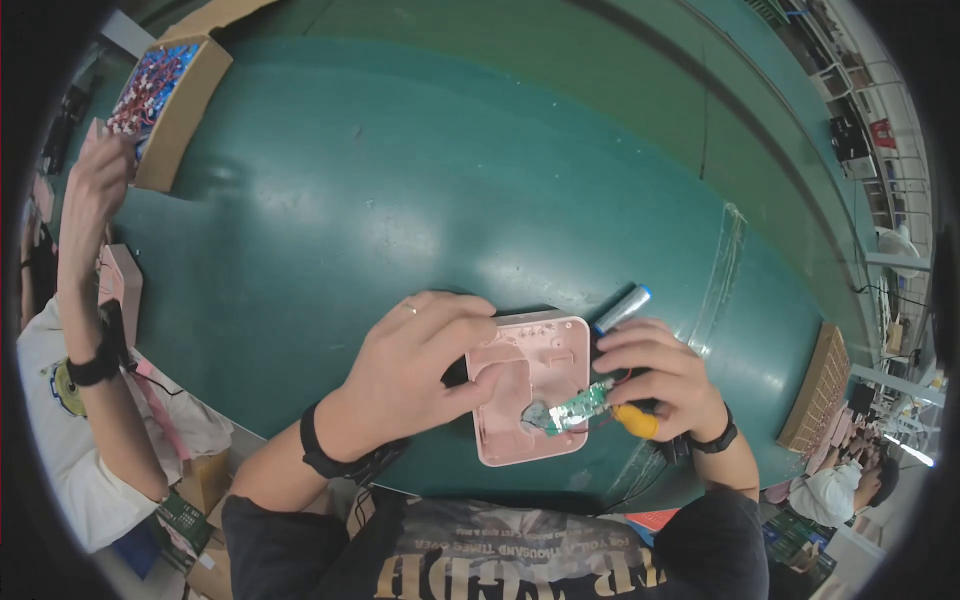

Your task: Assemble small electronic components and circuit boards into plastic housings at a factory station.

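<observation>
A pink plastic housing [545, 345], square with rounded corners, lies open side up near the front edge of the green table [400, 200]. My left hand [415, 370] rests on its left side, thumb pressing into the shell. My right hand [655, 375] holds a small green circuit board [578, 408] over the housing's lower right part, with red wires and a yellow part [637, 421] hanging from it. A silver-blue cylindrical cell [622, 308] pokes out behind my right hand's fingers.
A cardboard box [172, 95] of red and blue parts stands at the far left. Another person's raised hand [92, 185] reaches near it, beside a pink housing [122, 285]. A cardboard tray [815, 390] sits at the right edge. More people sit at the lower right.
</observation>
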### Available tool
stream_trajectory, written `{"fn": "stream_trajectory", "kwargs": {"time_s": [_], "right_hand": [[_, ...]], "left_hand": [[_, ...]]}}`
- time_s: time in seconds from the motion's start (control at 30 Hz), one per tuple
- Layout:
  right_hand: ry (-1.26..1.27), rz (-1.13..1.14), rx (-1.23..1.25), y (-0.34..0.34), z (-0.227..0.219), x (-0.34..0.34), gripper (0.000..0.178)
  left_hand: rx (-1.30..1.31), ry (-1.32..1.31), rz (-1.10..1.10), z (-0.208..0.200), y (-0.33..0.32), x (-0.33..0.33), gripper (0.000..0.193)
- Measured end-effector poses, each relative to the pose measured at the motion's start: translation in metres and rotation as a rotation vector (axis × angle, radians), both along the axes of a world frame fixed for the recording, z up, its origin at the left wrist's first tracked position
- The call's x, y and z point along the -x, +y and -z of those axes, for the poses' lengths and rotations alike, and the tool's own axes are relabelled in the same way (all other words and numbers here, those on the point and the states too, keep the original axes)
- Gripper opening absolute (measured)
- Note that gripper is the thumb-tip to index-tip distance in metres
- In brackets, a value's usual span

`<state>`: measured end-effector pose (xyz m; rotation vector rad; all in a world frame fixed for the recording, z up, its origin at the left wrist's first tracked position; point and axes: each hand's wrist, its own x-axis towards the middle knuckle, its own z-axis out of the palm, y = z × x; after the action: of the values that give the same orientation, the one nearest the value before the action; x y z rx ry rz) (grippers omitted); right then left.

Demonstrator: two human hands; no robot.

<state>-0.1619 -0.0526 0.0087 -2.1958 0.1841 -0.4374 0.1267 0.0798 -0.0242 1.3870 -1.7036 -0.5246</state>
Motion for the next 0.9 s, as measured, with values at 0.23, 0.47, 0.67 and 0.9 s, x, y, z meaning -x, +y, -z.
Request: {"fn": "stream_trajectory", "kwargs": {"time_s": [0.23, 0.47, 0.67, 0.9], "right_hand": [[-0.031, -0.04, 0.012, -0.002, 0.002, 0.001, 0.013], [0.03, -0.008, 0.074, -0.009, -0.014, -0.01, 0.022], [0.236, 0.017, 0.313, -0.01, -0.027, -0.067, 0.03], [0.328, -0.052, 0.329, -0.007, -0.023, -0.077, 0.038]], "left_hand": [[0.063, -0.159, 0.029, -0.006, -0.002, -0.001, 0.03], [-0.012, -0.321, 0.032, -0.012, -0.001, 0.003, 0.024], [-0.014, -0.317, 0.05, -0.009, 0.0, 0.001, 0.023], [-0.009, -0.277, 0.052, -0.007, -0.001, 0.0, 0.022]]}}
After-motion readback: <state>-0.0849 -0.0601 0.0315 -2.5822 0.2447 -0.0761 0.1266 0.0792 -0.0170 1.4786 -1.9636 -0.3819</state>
